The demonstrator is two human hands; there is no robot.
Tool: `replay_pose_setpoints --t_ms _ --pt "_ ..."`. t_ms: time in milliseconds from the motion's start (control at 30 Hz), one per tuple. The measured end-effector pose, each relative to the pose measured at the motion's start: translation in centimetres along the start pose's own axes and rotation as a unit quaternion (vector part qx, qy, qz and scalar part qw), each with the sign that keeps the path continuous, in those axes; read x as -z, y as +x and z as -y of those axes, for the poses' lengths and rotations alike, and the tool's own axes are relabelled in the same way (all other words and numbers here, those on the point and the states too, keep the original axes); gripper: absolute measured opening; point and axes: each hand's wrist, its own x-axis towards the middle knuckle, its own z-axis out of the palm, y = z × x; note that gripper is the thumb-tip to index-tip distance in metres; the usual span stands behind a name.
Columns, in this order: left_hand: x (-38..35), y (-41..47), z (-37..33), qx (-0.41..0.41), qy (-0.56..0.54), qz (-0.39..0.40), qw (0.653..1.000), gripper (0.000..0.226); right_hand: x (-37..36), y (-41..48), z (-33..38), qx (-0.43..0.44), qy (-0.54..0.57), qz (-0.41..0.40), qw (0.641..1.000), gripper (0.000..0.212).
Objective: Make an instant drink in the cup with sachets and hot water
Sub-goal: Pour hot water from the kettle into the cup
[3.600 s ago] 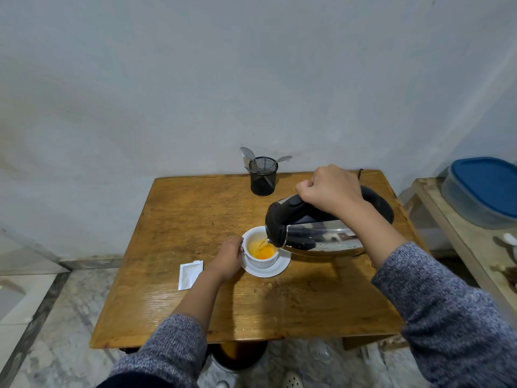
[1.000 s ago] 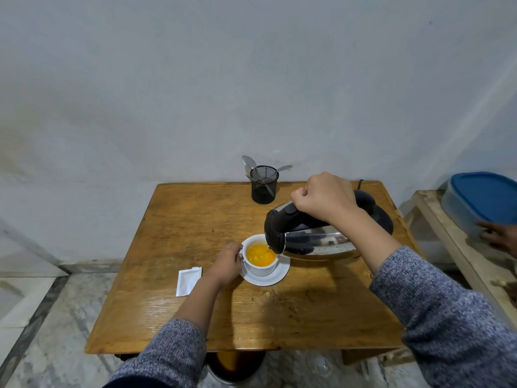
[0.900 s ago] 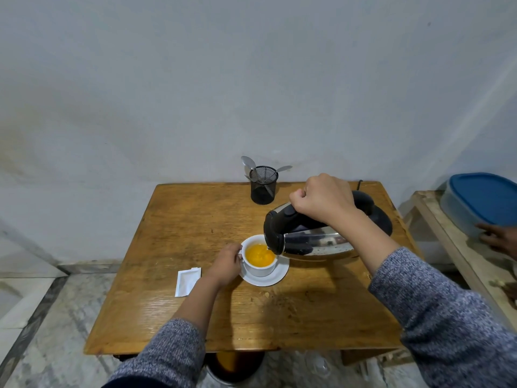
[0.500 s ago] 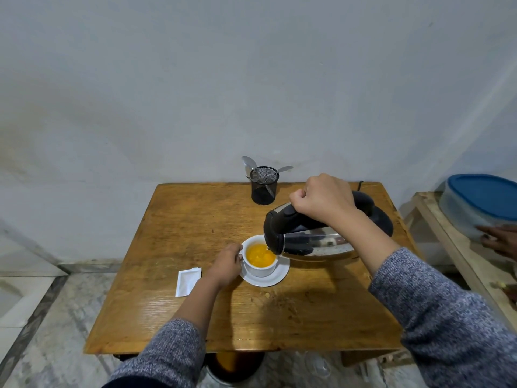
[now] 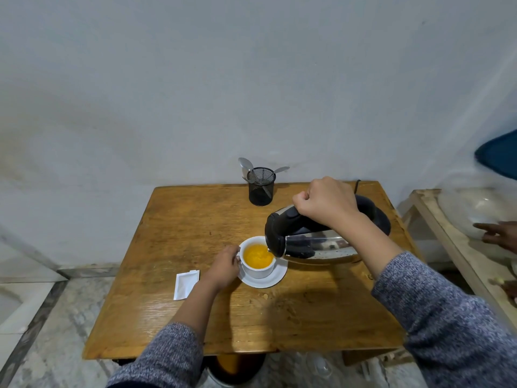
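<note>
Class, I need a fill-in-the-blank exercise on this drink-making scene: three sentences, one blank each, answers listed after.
1. The right hand tilts the ____ over the cup.
2. The liquid in the cup is ____ in colour.
3. The cup stands on a white ____, steadied by the left hand.

Missing words: kettle; orange; saucer

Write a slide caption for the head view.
Right hand tips kettle over orange-filled cup; left hand steadies it.
</note>
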Motion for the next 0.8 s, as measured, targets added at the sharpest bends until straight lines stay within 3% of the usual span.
replay_pose_setpoints --t_ms 533,667,800 --pt "-0.1 -0.4 -0.4 0.01 -0.02 -0.011 1.0 0.03 -0.6 0.1 -1.1 0.009 0.042 -0.003 0.999 0.04" --pt "-0.1 -0.6 -0.4 0.009 -0.023 -0.012 1.0 0.031 -0.4 0.1 -2.9 -0.054 0.116 -0.006 0.992 0.041" --pt "-0.4 -0.7 -0.4 0.011 -0.037 -0.019 0.999 0.024 0.3 -0.3 -5.8 -0.182 0.228 -0.054 0.955 0.044"
